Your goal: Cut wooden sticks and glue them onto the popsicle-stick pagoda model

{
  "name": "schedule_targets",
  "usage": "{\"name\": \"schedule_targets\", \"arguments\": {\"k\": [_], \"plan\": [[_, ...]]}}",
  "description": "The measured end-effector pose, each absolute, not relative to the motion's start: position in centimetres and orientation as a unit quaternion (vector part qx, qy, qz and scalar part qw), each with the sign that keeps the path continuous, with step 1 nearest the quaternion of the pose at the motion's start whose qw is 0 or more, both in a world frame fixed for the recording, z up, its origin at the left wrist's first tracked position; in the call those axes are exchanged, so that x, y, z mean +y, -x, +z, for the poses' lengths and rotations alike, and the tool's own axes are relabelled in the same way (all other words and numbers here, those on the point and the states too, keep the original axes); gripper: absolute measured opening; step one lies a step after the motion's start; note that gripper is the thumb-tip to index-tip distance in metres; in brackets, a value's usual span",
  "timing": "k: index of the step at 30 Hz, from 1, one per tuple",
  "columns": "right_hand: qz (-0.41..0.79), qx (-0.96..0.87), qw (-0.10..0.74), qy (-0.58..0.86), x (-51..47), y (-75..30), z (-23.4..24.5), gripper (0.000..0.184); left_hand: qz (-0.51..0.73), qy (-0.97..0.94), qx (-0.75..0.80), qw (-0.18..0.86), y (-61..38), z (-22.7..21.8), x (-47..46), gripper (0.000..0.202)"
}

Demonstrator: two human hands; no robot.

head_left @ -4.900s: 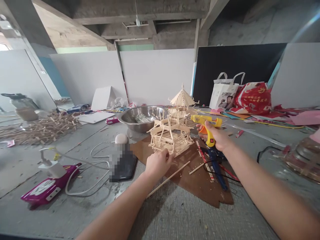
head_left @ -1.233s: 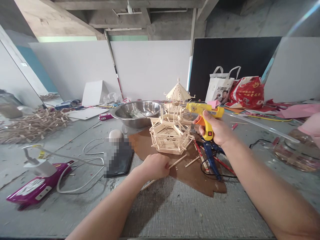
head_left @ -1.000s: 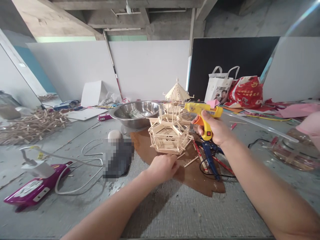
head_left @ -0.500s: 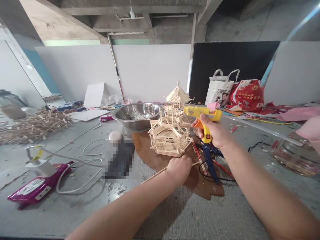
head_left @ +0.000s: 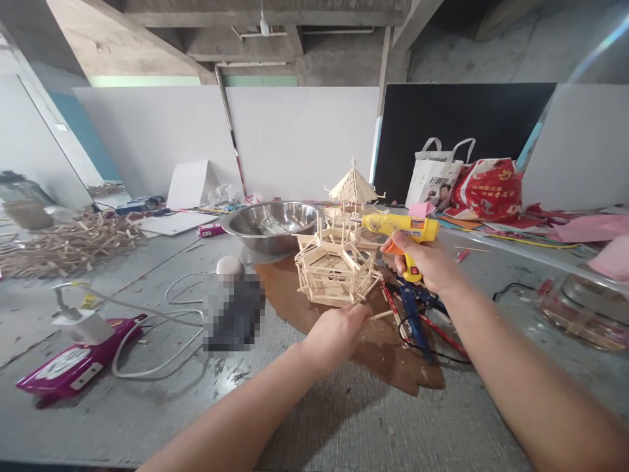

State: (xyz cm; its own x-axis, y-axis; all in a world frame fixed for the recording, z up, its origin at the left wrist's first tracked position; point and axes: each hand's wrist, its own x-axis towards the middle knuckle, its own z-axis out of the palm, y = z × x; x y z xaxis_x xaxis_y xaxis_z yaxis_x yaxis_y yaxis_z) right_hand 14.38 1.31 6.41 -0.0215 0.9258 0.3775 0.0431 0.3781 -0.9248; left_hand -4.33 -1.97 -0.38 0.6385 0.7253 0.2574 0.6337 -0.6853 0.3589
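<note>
My right hand [head_left: 432,259] is wrapped around the grip of a yellow hot glue gun [head_left: 400,226], a finger at its orange trigger and its nozzle facing left. In front of it stands a small hexagonal model [head_left: 339,269] built of thin wooden sticks. Just below the model's near edge is my left hand [head_left: 339,334], its fingers pinched on a thin wooden stick [head_left: 386,315]. One end of this stick shows right of the fingers; the rest is hidden by the hand. A pointed stick roof [head_left: 354,187] rises behind the model.
Under the model lies a brown board [head_left: 403,373]; blue pliers [head_left: 415,321] rest on its right. A steel basin [head_left: 272,226] stands behind. To the left are a purple power strip [head_left: 81,364], cables and a heap of sticks [head_left: 73,239]; at right, a glass jar [head_left: 584,311].
My left hand has turned and shifted slightly left, and less of the stick shows now. The glue gun stays almost in place in my right hand. The view has shifted slightly.
</note>
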Motion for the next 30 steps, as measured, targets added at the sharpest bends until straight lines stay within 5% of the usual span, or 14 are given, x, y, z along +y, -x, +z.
{"name": "schedule_targets", "arguments": {"k": [7, 11, 16, 30], "plan": [[0.376, -0.595, 0.572, 0.422, 1.0, -14.8, 6.9, 0.037, 0.393, -0.830, 0.386, 0.081, 5.4, 1.7, -1.4, 0.030], [0.372, -0.605, 0.561, 0.424, 1.1, -14.8, 6.6, 0.037, 0.497, -0.702, 0.459, 0.222, 5.5, 1.8, -0.7, 0.021], [0.379, -0.617, 0.556, 0.408, 1.3, -14.5, 6.1, 0.044, 0.523, -0.617, 0.459, 0.367, 5.4, 1.8, 0.0, 0.021], [0.418, -0.621, 0.520, 0.412, 1.0, -14.2, 6.0, 0.041, 0.495, -0.654, 0.480, 0.312, 5.8, 1.2, 0.7, 0.022]]}}
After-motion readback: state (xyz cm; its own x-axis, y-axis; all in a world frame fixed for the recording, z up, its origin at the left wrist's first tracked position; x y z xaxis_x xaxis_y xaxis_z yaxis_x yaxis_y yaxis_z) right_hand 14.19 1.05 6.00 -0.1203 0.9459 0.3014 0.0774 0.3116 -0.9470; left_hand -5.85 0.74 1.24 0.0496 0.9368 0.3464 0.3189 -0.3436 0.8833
